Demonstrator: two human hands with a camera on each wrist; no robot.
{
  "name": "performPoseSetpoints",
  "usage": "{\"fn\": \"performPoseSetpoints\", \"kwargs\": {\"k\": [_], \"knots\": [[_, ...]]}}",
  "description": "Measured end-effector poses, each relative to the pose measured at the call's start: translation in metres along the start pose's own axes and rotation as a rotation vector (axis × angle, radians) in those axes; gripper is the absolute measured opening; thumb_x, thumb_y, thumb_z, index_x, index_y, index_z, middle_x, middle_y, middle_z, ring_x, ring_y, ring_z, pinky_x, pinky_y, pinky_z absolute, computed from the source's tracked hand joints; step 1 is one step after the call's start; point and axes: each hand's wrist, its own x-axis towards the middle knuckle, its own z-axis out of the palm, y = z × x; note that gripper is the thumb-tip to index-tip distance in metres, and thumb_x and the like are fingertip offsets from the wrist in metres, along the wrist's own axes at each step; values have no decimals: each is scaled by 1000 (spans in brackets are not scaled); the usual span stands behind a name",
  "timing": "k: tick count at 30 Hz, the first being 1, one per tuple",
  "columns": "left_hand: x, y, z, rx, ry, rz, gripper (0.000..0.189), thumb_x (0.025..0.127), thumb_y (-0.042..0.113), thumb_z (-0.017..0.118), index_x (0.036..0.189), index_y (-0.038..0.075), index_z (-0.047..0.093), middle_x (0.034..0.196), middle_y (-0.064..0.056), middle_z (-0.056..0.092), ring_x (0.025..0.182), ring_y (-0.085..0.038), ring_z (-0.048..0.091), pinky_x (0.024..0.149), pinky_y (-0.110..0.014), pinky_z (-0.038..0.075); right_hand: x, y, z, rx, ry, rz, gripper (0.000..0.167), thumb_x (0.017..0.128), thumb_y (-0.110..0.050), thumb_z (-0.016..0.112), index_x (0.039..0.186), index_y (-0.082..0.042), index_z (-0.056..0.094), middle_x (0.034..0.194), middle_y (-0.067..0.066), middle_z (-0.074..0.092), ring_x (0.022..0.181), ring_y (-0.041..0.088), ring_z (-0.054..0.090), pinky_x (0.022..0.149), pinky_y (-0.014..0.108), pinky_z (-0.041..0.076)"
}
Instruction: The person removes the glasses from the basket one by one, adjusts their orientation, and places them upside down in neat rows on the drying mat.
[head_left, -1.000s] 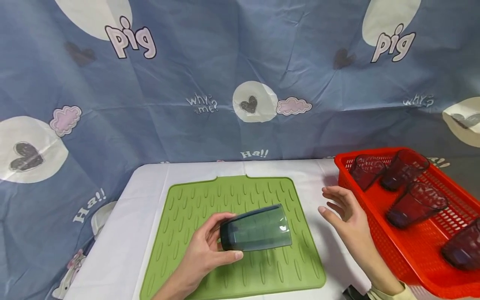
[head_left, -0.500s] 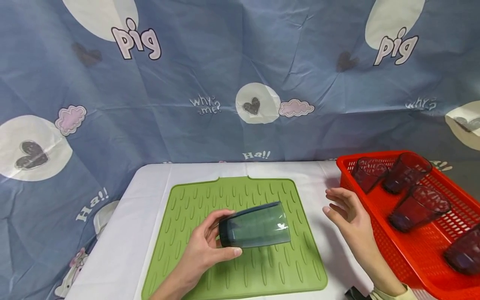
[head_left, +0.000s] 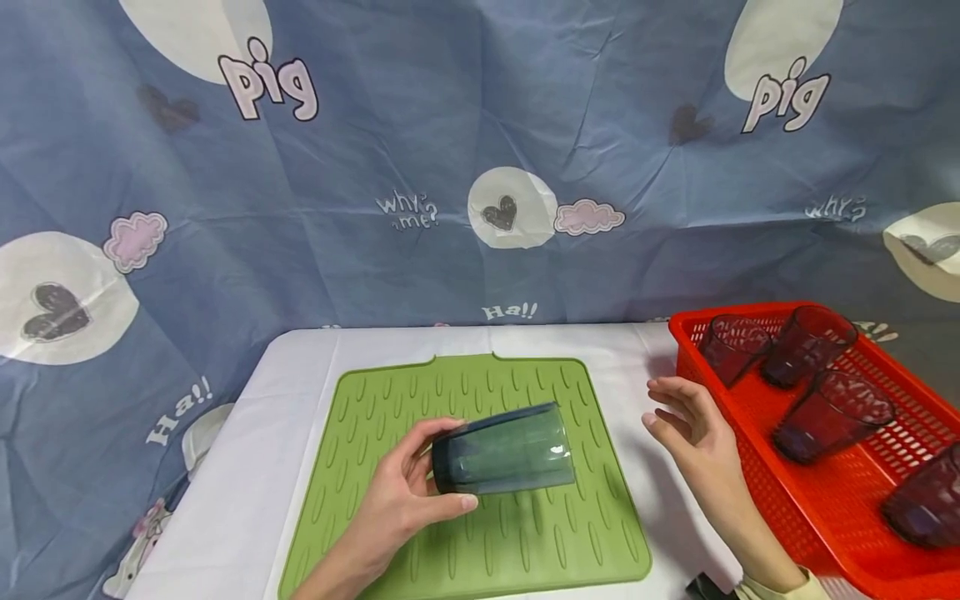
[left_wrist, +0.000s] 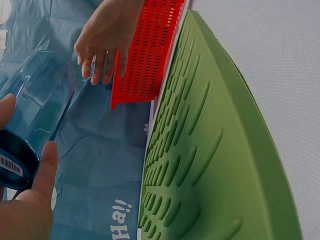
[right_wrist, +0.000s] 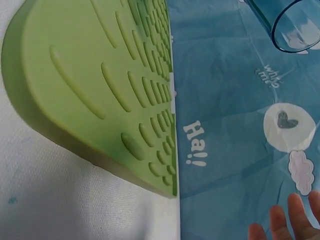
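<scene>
A clear blue-tinted drinking glass (head_left: 506, 450) lies tilted on its side in the air over the green ridged mat (head_left: 360, 500). My left hand (head_left: 405, 492) grips it round its darker base, thumb below and fingers above, with the rim pointing right. In the left wrist view a barcode label shows on the underside of the glass (left_wrist: 37, 110). My right hand (head_left: 697, 442) hovers between the mat and the red basket, fingers loosely bent and holding nothing. The right wrist view shows the rim of the glass (right_wrist: 295, 25) at its top corner and several fingertips (right_wrist: 295, 215) low down.
At the right stands a red perforated plastic basket (head_left: 795, 517) with several similar glasses, among them one glass (head_left: 832, 417) leaning near its middle. A white cloth (head_left: 247, 467) covers the table under the mat. Behind hangs a blue printed curtain (head_left: 420, 275).
The glass and left hand have shifted slightly left and up over the mat, the grip unchanged. The right hand stays nearly in place. The head view has moved slightly.
</scene>
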Motion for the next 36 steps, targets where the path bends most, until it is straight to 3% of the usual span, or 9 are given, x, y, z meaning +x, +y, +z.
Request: {"fn": "performPoseSetpoints", "kwargs": {"k": [8, 36], "knots": [[1, -2, -1, -10, 23, -6, 75, 70, -8, 81, 137, 7, 50, 137, -19, 51, 120, -30, 55, 91, -41, 54, 0, 0, -1, -19, 14, 3, 41, 93, 3, 62, 132, 6, 47, 129, 14, 54, 119, 20, 53, 98, 21, 44], [4, 7, -17, 36, 103, 76, 75, 68, -12, 79, 135, 2, 48, 138, -19, 47, 122, -29, 52, 98, -37, 49, 1, 1, -1, -21, 26, 3, 42, 93, 4, 62, 131, 8, 46, 128, 13, 55, 119, 19, 53, 95, 21, 46]]}}
